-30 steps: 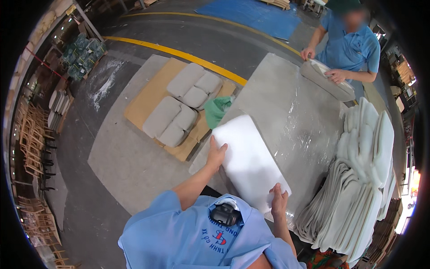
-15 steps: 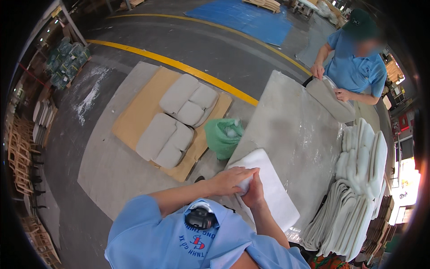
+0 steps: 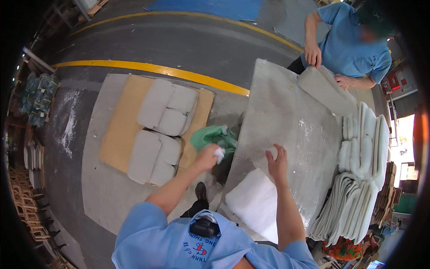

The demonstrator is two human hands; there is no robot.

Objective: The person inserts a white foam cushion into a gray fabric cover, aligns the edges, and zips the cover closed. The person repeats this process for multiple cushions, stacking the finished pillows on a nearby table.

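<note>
My left hand is closed around a small tuft of white fiber stuffing. It is held out past the table's left edge, just over the green bag, which has some white stuffing at its mouth. My right hand hovers above the table with fingers apart and nothing in them. Below it, a white padded foam piece lies on the grey table, close to my body.
A co-worker across the table handles a grey cushion. White pads and folded sheets are piled along the right side. Grey cushions lie on cardboard on the floor at left.
My hands were together over the white foam piece and have come apart. The left moved left toward the green bag with stuffing; the right lifted away and opened. The co-worker's cushion shifted slightly in view.
</note>
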